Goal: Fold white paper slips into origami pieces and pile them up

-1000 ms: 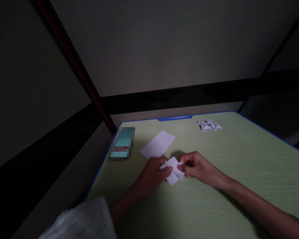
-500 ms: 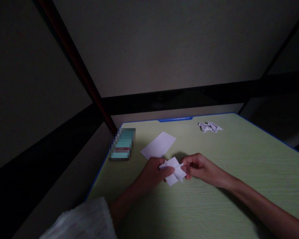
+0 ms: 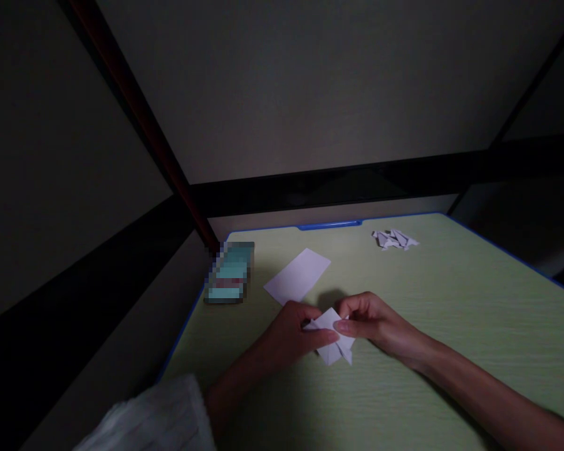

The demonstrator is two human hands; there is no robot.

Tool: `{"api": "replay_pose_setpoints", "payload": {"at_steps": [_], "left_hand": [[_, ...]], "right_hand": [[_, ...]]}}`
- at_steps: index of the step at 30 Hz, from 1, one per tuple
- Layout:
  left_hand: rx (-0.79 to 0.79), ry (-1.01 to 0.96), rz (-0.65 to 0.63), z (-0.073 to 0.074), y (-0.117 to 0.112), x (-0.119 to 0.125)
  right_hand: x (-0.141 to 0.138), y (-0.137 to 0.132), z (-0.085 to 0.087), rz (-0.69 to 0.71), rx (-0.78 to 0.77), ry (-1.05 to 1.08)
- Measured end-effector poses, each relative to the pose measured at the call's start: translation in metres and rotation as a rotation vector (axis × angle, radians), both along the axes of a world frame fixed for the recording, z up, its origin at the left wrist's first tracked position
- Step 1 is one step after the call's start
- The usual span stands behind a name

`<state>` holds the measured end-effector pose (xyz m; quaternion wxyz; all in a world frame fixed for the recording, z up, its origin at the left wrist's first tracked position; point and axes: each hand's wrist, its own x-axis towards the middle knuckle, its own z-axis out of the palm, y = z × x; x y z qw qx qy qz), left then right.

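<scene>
A small piece of folded white paper (image 3: 328, 321) is held between both hands above the green table. My left hand (image 3: 295, 332) pinches it from the left, thumb lying across its face. On the right side, my right hand (image 3: 367, 318) grips it with the thumb on top near the upper right edge and the fingers behind. Pointed flaps stick out at the paper's left and lower right. The fingers behind the paper are partly hidden. Just beyond my left hand lies a flat white sheet of paper (image 3: 299, 274).
Several folded paper figures (image 3: 395, 239) lie together at the back right of the table (image 3: 470, 300). A pixelated phone-like device (image 3: 230, 272) stands at the left edge. A blue strip (image 3: 329, 225) runs along the table's far edge, before a wall (image 3: 319, 94).
Both hands have brought the folded paper slightly nearer to me. My right hand has shifted left, and its thumb now presses on the paper's face rather than its right edge.
</scene>
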<state>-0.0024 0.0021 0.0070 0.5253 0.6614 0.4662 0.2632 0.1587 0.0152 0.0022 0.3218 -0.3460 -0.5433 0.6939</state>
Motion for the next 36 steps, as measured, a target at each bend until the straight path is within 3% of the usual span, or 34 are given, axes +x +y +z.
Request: {"api": "replay_pose_setpoints", "payload": {"at_steps": [3,7,12,21,28,33,36], "left_hand": [[-0.024,-0.011,-0.001,-0.0004,0.0003,-0.0005],[-0.005,-0.048,0.092,-0.0057,0.0033,0.0008],[-0.07,-0.153,0.212,-0.0063,0.0062,0.0031],[-0.172,-0.217,0.161,-0.0008,0.0029,-0.0003],[-0.082,-0.071,0.149,-0.0065,0.0054,-0.0016],[-0.134,-0.186,0.121,-0.0085,0.0062,-0.0003],[-0.179,-0.265,0.191,-0.0064,0.007,-0.0006]], "right_hand": [[-0.0001,-0.0002,0.0011,0.005,-0.016,0.009],[-0.0022,-0.0009,0.003,-0.048,0.044,-0.05],[-0.0037,-0.0019,-0.001,0.039,0.102,-0.167],[-0.0025,-0.0032,-0.0044,0.155,0.129,-0.114],[-0.0039,-0.0029,-0.0003,-0.051,0.192,-0.157],[-0.0018,0.0008,0.0007,-0.101,0.155,-0.127],[-0.0007,0.0027,0.0005,-0.143,0.166,-0.135]]}}
